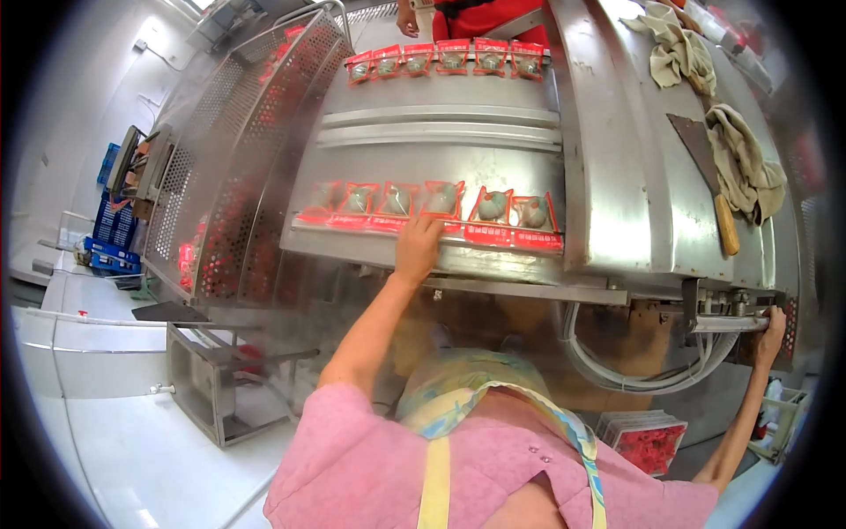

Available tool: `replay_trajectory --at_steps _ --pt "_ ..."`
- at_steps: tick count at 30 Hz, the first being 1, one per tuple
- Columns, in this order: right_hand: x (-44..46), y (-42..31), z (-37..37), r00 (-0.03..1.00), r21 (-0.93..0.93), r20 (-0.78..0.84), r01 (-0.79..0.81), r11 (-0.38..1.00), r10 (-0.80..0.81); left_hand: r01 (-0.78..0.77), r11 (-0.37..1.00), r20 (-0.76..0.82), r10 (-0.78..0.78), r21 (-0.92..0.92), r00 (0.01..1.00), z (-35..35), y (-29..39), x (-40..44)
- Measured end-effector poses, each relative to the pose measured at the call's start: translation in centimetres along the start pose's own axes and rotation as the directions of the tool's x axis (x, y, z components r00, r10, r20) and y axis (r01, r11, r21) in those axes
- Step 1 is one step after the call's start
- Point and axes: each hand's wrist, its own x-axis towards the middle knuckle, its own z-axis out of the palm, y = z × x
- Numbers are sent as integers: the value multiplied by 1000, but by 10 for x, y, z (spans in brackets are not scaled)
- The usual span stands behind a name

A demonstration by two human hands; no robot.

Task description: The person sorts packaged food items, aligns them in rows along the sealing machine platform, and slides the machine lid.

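Observation:
My left hand [418, 246] is at the front edge of the steel machine bed, its fingers pressed together at the lower edge of a red-and-clear food pouch [443, 199]. A round greenish item fills that pouch. On both sides of it lie similar pouches in a row, such as one [493, 205] to the right and one [359, 199] to the left, their red ends along a metal bar. Far to the right, my right hand [772, 335] is wrapped around the end of a metal handle bar [730, 324] below the machine's side.
A second row of pouches [453, 58] lies along the far edge, where a person in red [489, 22] stands. To the right are a wooden-handled scraper [712, 181] and cloths [745, 163]. Perforated metal bins [231, 115] holding red packs stand left. White hoses [648, 381] hang below.

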Motion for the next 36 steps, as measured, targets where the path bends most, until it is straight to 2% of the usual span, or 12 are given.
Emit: replay_trajectory --at_steps 7,9,15,18,20,22,24,27,28,30,32,36 --pt "-5 -24 -28 996 -4 -85 28 1000 -28 -37 983 13 40 -177 999 -13 0 -24" --pt "-4 -38 -44 996 3 -85 10 1000 -10 -35 962 39 47 -271 998 -39 12 -45" --pt "-17 -69 -71 997 19 -72 29 999 -28 17 926 -83 -52 -376 995 -122 12 -78" --pt "-24 -105 -97 997 -21 -71 28 999 -29 -288 847 -371 117 -448 921 -177 41 -25" --pt "-34 -149 -119 996 4 -91 -12 1000 12 -541 695 -497 295 -474 816 -214 93 7" --pt "-47 -179 -129 994 39 -109 -22 999 27 -679 521 -553 403 -517 729 -229 165 -1" --pt "-58 -199 -136 992 80 -128 5 997 6 -701 605 -640 376 -378 670 -234 233 -17" --pt "-69 -272 -169 991 144 -122 72 987 -54 -603 755 -353 507 -258 787 -243 248 -20" --pt "-63 -284 -176 993 159 -77 102 982 -91 -659 723 187 690 -207 699 -276 223 -2" --pt "-61 -302 -185 988 188 9 149 971 -154 -514 831 104 542 -212 834 -263 211 -2" --pt "-47 -339 -175 962 177 -12 272 946 -274 -378 889 325 448 -257 833 -277 175 8" --pt "-41 -393 -147 889 93 54 448 889 -454 -263 963 293 268 -57 918 -277 110 -10"
